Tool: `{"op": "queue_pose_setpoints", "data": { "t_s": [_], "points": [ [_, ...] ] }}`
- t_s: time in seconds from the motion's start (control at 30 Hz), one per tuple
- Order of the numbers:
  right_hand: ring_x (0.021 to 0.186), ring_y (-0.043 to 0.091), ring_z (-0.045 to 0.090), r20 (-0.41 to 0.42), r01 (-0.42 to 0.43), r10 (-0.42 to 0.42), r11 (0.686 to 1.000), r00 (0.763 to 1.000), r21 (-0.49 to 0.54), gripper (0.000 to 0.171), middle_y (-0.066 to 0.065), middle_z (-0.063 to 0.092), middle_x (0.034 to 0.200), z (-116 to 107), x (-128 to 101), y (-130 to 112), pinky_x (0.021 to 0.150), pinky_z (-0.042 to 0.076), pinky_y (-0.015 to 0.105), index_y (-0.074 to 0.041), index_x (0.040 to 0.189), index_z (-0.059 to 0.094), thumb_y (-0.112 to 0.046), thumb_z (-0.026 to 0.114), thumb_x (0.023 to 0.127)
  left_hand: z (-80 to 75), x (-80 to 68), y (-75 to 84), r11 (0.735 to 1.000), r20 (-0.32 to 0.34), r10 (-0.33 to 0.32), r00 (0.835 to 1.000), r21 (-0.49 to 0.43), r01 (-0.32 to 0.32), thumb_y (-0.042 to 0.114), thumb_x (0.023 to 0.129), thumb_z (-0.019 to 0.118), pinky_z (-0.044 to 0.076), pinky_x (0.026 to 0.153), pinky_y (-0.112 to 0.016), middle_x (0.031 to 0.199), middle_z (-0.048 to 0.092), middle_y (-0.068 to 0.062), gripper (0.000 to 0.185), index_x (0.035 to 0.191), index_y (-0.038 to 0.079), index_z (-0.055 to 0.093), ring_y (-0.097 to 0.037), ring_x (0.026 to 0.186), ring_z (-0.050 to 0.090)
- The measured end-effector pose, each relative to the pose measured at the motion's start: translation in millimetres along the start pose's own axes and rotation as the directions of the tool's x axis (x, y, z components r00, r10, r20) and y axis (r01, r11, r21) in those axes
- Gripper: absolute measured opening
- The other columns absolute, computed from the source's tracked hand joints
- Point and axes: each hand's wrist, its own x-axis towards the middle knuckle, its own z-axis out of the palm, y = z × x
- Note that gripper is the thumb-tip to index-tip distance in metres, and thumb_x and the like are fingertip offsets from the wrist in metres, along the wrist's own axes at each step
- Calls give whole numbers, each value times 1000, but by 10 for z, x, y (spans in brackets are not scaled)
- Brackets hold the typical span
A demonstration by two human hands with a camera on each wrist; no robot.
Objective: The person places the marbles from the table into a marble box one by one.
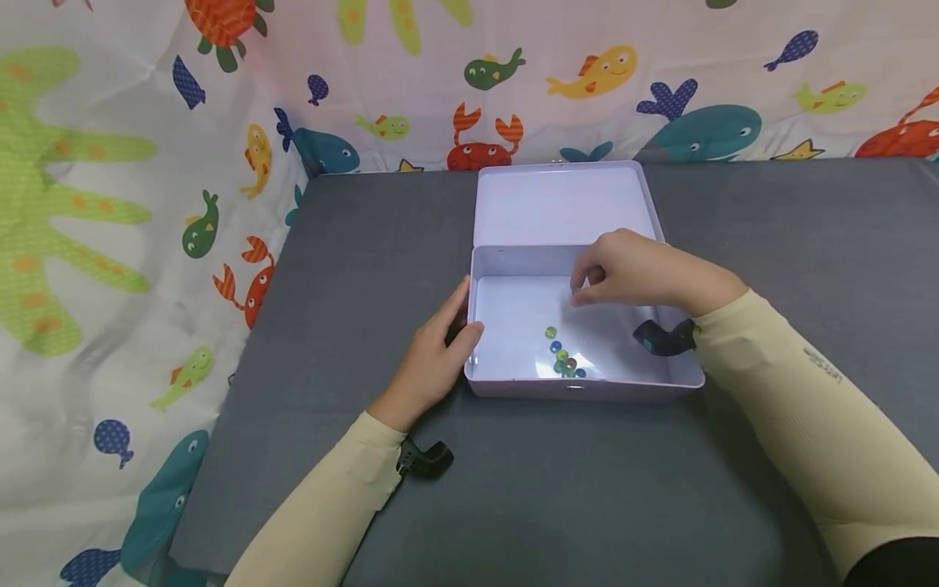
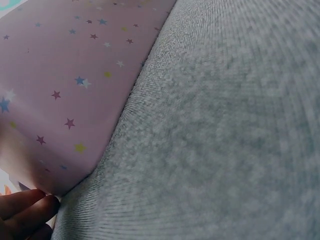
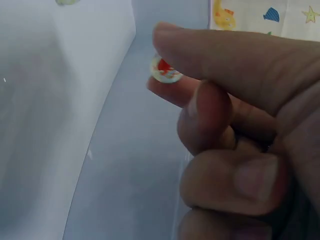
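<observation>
A white metal box (image 1: pixel 521 390) stands on the table with its hinged lid (image 1: pixel 561 204) swung back. In the left wrist view, the outside of the box (image 2: pixel 60 65) is pale pink with small stars. My right hand (image 1: pixel 638 273) is over the inside of the box. It pinches a clear glass marble (image 3: pixel 166 75) with red and white inside between thumb and index finger, the other fingers curled. Several green, blue and brownish marbles (image 1: pixel 556 346) lie on the box floor near its front wall. My left hand (image 1: pixel 433 350) rests against the box's left side, fingers fairly straight.
A grey cloth (image 1: pixel 352 285) covers the table under the box. Behind and to the left hangs a white curtain (image 1: pixel 418 81) printed with sea animals. Each wrist wears a black camera (image 1: pixel 425 461) on a strap.
</observation>
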Motion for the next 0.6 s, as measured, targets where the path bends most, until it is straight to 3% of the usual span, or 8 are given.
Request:
{"op": "queue_pose_setpoints", "data": {
  "t_s": [0.17, 0.6],
  "points": [
    [69, 18, 52, 11, -2, 2, 1000, 1000, -12, 11, 0, 57, 67, 9, -6, -2, 63, 41, 34, -10, 96, 83, -17, 86, 88, 7, 2, 14, 1000, -1, -12, 1000, 8, 12, 45, 107, 47, 27, 126, -49, 171, 28, 8, 66, 168, 37, 22, -15, 157, 29],
    [69, 17, 52, -17, 5, -5, 1000, 1000, -3, 14, 0, 60, 69, 6, -37, 9, 62, 42, 32, -6, 100, 83, -13, 85, 88, 6, 4, 15, 1000, -2, -2, 1000, 5, 2, 45, 108, 48, 27, 126, -50, 171, 28, 6, 66, 168, 35, 22, -16, 157, 29]
  ]
}}
